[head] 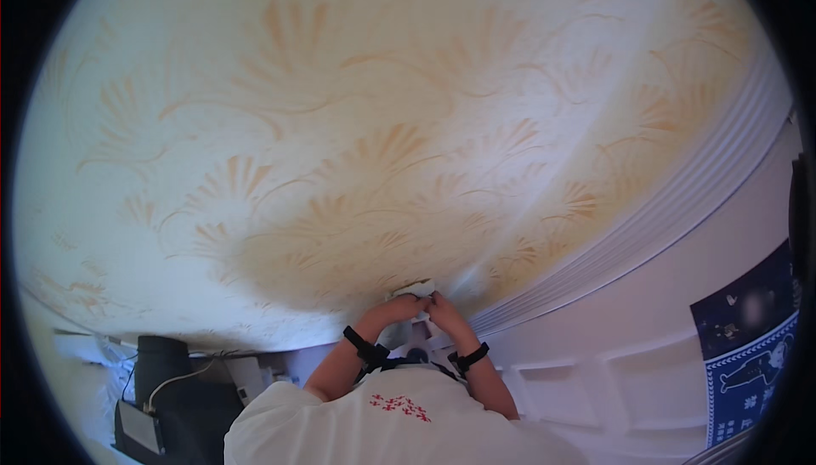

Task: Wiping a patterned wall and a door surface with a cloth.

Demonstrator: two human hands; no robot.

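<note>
My left hand point(405, 307) and my right hand point(444, 313) meet close together in front of my chest, near the patterned wallpaper point(376, 152). Between their fingers is a small pale piece of cloth or paper point(417, 288) with a brownish upper edge. The left fingers curl along its lower side, while the right fingertips pinch its right end. Whether it touches the wall cannot be made out. Each wrist wears a black strap. Beneath the left hand shows a greyish shape point(398, 335), too dim to name.
To the right, a ribbed white door frame point(637, 223) borders a white panelled door point(567, 376), and a blue poster point(749, 363) bearing writing hangs farther right. At lower left are a black chair-like object point(191, 420), a flat dark device point(141, 427) and a pale cable point(178, 377).
</note>
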